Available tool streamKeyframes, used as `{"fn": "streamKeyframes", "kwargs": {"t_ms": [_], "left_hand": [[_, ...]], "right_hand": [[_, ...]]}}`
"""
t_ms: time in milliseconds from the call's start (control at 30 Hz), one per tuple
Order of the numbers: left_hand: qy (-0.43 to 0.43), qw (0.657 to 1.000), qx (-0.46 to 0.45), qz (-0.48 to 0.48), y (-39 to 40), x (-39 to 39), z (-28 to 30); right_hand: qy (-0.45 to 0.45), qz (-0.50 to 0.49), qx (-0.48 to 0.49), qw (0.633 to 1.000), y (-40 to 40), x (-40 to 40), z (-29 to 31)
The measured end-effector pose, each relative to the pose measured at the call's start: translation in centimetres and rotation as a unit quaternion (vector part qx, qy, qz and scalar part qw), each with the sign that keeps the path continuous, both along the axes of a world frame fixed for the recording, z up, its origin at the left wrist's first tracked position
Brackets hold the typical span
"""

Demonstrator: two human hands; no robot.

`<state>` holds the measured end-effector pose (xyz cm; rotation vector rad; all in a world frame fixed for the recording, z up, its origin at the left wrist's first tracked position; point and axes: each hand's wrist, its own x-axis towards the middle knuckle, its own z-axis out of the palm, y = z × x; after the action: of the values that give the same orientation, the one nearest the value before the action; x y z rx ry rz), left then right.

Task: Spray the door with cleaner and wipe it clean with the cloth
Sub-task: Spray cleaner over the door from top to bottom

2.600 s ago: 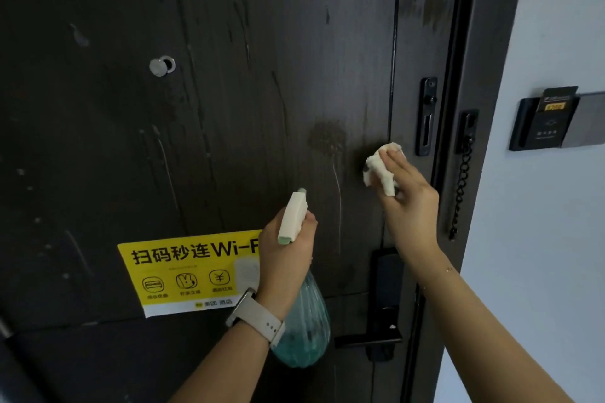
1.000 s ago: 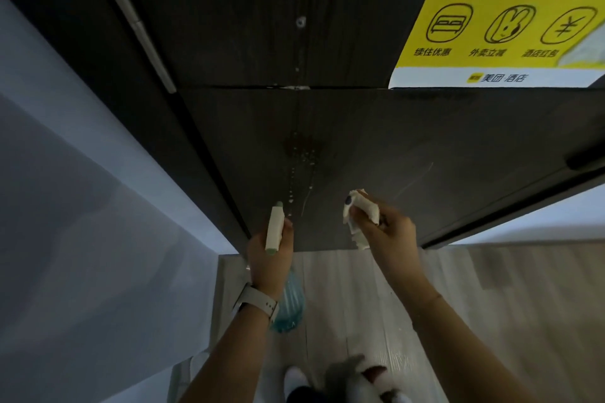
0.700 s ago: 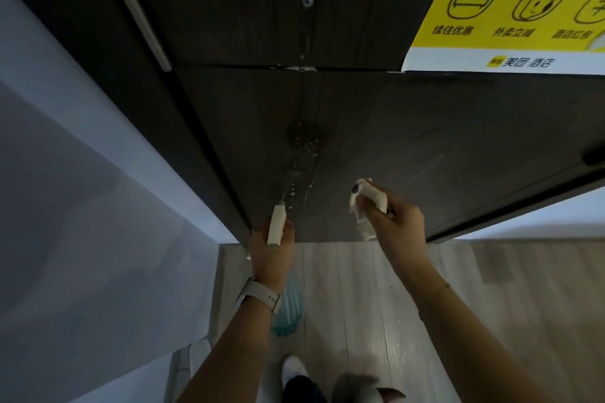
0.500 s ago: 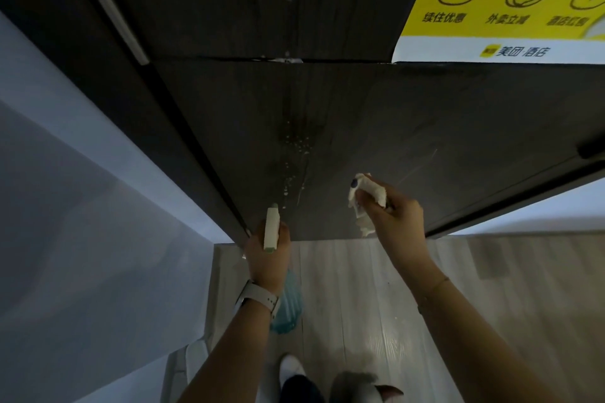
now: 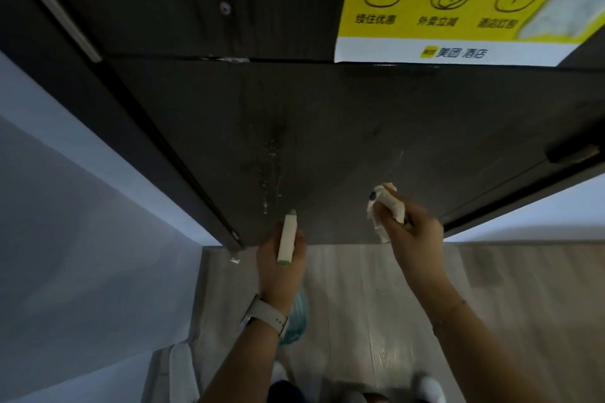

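Fresh droplets (image 5: 271, 170) are now seen low on the door (image 5: 343, 141); the spray bottle (image 5: 287, 239) stays gripped by the left hand (image 5: 278, 268), the cloth (image 5: 386, 206) bunched in the right hand (image 5: 412, 232); wiping is judged next

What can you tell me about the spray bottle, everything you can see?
The spray bottle has a long cream-white spray head with a pale green tip at the nozzle and a green back end. Its see-through teal body bulges out below the wrist, mostly hidden behind the arm. The left hand grips its neck, holding it upright with the nozzle aimed at the low part of the dark door, close to the white droplets already there. Only that hand touches it.
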<state>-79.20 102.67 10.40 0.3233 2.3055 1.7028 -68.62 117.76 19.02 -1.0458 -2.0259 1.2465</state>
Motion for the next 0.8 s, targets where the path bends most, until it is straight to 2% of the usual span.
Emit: {"fn": "streamKeyframes", "kwargs": {"t_ms": [267,433,667,800], "left_hand": [[-0.033,0.995,0.089,0.039,8.5,5.9,3.7],[-0.071,0.992,0.089,0.057,12.1,7.5,5.6],[-0.001,0.998,0.054,0.041,12.4,7.7,5.1],[0.04,0.998,0.044,0.026,13.0,7.1,4.9]], "right_hand": [[0.037,0.02,0.075,0.996,7.0,5.8,1.4],[0.051,0.032,0.109,0.992,10.1,8.3,1.8],[0.037,0.044,0.14,0.988,11.1,8.8,-0.1],[0.02,0.087,0.275,0.957,13.6,7.1,-1.2]]}}
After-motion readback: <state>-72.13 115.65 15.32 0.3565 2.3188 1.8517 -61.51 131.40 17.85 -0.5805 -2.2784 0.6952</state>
